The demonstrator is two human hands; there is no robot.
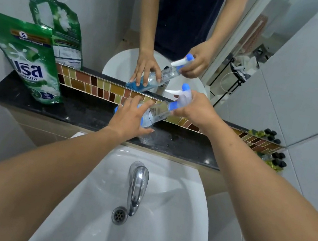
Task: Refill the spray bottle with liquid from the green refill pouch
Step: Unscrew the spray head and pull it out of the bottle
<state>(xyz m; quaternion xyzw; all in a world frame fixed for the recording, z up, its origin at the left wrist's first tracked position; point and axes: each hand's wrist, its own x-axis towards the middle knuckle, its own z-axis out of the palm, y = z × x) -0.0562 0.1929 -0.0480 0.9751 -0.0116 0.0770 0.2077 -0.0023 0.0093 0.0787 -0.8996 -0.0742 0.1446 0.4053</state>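
Basin first: the glossy white ceramic sink (168, 217) lies nearest, with a curved chrome tap (137, 182) over its round metal drain (119, 215). Beyond it, over the speckled black stone ledge (82, 114), the clear plastic spray bottle with its blue-and-white trigger head (159, 112) is held tilted, base down to the left, head up to the right. The left hand (130, 118) has its fingers wrapped round the smooth lower body; the right hand (195, 110) is closed on the neck and blue collar. This looks like the opening step, unscrewing the trigger head, and the pouring has not begun. The next move seems to call for a firm hold on the slippery body while the collar turns, then setting the bottle upright. The crinkled glossy green refill pouch (30, 63) stands untouched at the ledge's left end, well apart from the bottle, leaning toward the mirror (112, 16) above a strip of brown and gold mosaic tile (96, 86).
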